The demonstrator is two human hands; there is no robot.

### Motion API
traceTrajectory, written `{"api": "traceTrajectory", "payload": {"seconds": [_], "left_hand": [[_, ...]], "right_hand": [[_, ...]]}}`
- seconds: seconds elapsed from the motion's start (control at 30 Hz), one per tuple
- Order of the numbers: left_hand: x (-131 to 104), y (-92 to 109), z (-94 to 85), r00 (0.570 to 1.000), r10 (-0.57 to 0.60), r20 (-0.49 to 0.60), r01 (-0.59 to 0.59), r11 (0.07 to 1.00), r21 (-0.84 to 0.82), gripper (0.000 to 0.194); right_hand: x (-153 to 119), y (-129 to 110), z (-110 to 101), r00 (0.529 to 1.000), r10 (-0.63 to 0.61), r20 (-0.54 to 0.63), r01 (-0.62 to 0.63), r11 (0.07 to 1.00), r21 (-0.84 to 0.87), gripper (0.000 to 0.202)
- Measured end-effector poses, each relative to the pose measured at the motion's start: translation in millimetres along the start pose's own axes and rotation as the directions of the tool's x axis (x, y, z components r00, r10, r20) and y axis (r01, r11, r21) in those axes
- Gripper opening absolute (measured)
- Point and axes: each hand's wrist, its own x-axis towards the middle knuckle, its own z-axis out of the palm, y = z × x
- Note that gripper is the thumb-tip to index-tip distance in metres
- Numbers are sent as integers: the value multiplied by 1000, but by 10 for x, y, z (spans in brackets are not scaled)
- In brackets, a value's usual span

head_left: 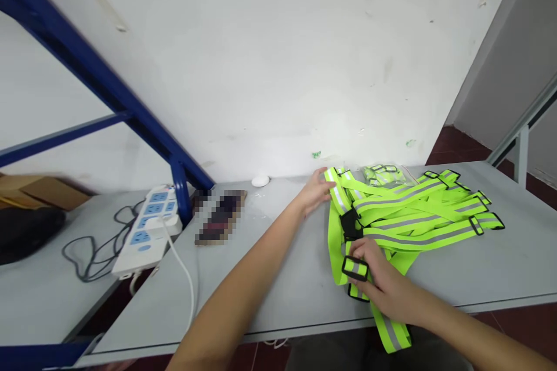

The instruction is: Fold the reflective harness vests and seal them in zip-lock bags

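Observation:
Neon yellow-green straps with grey reflective stripes [418, 223] lie in a pile on the right part of the grey table [282, 295]. At the pile's left end, my left hand [314, 194] has its fingers closed on a striped strap. My right hand [383, 281] grips a strap beside a black slide buckle [355, 268], nearer the front edge. Between the hands sits a black clip buckle [350, 225]. One strap end [394, 333] hangs over the table's front edge below my right hand.
Behind the pile lies a clear bag of folded straps [385, 175]. To the left are a white round object [260, 181], a pixelated flat item [221, 217], a white power strip [148, 232] with cables, and a blue metal frame [100, 75]. A white wall stands behind.

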Motion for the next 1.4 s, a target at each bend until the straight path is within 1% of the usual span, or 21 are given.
{"api": "traceTrajectory", "payload": {"seconds": [0.07,0.1,0.17,0.23,0.3,0.37,0.47,0.57,0.63,0.73,0.8,0.87,0.93,1.03,1.13,1.23,1.27,1.3,1.33,1.37,1.4], "left_hand": [[-168,-82,24,999,-4,43,3,999,40,74],[-229,-114,42,997,-5,73,0,998,68,77],[-292,-148,85,995,9,101,-20,994,111,77],[-279,-133,135,997,44,70,-52,993,107,74],[-211,-80,186,997,83,-8,-82,995,60,70],[-118,-10,228,990,109,-88,-109,994,7,68],[26,74,258,979,131,-159,-137,990,-29,66],[144,93,251,971,135,-196,-148,988,-49,64],[198,67,237,966,135,-221,-152,986,-62,63],[233,-10,210,963,129,-236,-150,986,-72,61],[235,-66,187,965,121,-233,-141,988,-70,61],[234,-107,160,967,111,-230,-129,990,-65,62],[234,-121,131,970,103,-222,-119,991,-60,62],[209,-102,84,976,99,-192,-110,993,-49,60],[77,-100,31,983,89,-163,-92,996,-6,66],[-218,-185,-16,966,144,-216,-116,983,140,80],[-345,-233,-25,938,228,-260,-152,948,281,82],[-479,-283,-29,914,315,-257,-177,878,445,81],[-611,-333,-26,902,368,-227,-186,804,566,80],[-733,-376,-16,925,352,-142,-186,746,640,80],[-837,-410,1,957,285,-49,-177,709,683,81]], "right_hand": [[4,23,46,997,43,-59,-44,999,-25,21],[-3,30,67,995,79,-65,-81,997,-21,16],[-28,36,103,989,148,-30,-147,989,12,9],[-63,33,126,987,159,15,-160,987,36,10],[-97,26,132,995,98,15,-99,995,31,16],[-126,25,123,1000,6,-28,-5,1000,13,27],[-159,43,91,984,-159,-76,158,987,-22,41],[-175,78,80,958,-275,-78,270,960,-70,40],[-174,102,101,952,-288,-105,283,957,-59,34],[-156,116,153,959,-242,-148,249,968,31,28],[-144,105,171,976,-180,-124,194,975,112,26],[-139,81,161,993,-99,-64,110,974,200,27],[-138,57,130,1000,-5,19,-1,955,297,32],[-132,46,76,984,107,141,-156,900,406,47],[-105,72,44,968,155,195,-233,842,486,52],[-78,106,40,972,150,183,-227,811,540,51],[-74,113,41,975,144,169,-214,815,538,51],[-73,115,43,979,138,151,-198,826,527,53],[-74,113,45,982,132,132,-181,841,510,54],[-75,108,48,986,123,112,-163,855,492,56],[-76,100,51,989,112,92,-142,867,478,57]]}}
